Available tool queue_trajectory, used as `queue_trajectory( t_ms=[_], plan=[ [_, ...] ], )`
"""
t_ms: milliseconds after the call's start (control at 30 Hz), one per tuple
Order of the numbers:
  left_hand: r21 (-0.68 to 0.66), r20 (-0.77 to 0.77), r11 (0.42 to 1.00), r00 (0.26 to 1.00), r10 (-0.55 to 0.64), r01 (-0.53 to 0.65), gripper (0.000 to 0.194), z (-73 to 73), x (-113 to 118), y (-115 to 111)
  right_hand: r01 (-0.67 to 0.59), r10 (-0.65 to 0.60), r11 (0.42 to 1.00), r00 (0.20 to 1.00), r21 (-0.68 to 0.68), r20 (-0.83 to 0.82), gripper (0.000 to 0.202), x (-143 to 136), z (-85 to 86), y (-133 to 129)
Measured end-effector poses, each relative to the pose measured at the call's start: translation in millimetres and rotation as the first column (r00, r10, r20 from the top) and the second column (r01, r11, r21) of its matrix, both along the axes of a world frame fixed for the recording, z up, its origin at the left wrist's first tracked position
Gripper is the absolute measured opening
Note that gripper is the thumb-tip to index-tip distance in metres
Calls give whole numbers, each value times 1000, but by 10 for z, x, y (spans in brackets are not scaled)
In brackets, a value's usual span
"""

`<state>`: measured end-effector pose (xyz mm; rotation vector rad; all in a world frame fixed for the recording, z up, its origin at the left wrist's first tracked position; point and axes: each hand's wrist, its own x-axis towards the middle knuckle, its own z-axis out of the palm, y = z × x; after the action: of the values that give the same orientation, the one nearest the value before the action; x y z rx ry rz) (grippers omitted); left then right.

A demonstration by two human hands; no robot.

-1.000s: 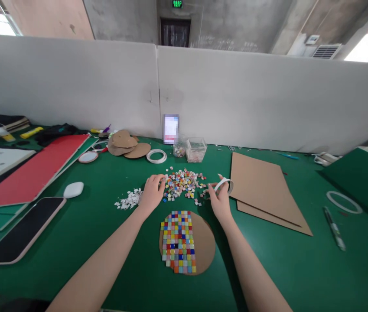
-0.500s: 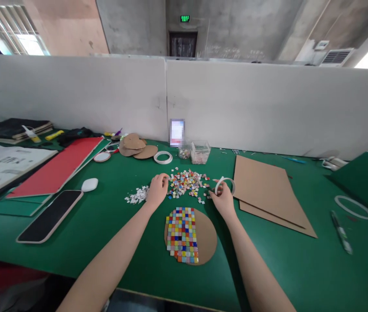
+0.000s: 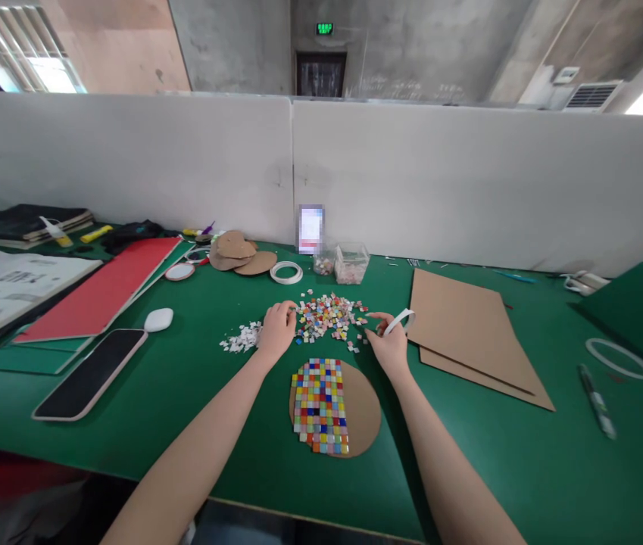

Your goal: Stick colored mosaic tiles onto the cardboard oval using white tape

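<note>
Small coloured tiles lie in a loose pile (image 3: 328, 316) at the middle of the green table. At the pile's left edge is my left hand (image 3: 279, 327), its fingers curled together; anything between them is too small to make out. White scraps (image 3: 241, 337) lie beside that hand. My right hand (image 3: 388, 344), right of the pile, holds a white tape roll (image 3: 405, 321), with thumb and forefinger apart. Nearer me is a round cardboard disc (image 3: 363, 412), its left part covered by rows of coloured mosaic tiles (image 3: 321, 405).
Cardboard sheets (image 3: 469, 325) lie to the right, a marker (image 3: 597, 401) beyond them. A phone (image 3: 91, 375) and white case (image 3: 158, 319) are at left. Behind the pile stand a clear box (image 3: 351, 265) and white tape rings (image 3: 285, 272).
The tape roll in my right hand has tilted and now shows more edge-on, and the forefinger has stretched toward the pile. My left hand has barely moved.
</note>
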<state>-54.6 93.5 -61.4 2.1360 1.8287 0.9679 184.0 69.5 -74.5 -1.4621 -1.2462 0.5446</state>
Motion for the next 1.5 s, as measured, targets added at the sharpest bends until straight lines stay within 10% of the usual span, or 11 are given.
queue_trajectory(
  t_ms=[367, 667, 1500],
  plan=[
    [-1, 1, 1000, 1000, -20, 20, 20, -6, -31, 25, 236, -230, 965, 971, 115, -66, 40, 94, -49, 189],
    [19, 49, 999, 998, -50, 49, 22, -29, -29, 170, 147, -147, 989, 989, 36, -3, 37, 129, -135, 580],
    [-27, -70, 999, 997, 44, -46, 23, -107, 132, 448, 135, -131, 990, 986, 33, -102, 41, 153, -174, 489]
  ],
)
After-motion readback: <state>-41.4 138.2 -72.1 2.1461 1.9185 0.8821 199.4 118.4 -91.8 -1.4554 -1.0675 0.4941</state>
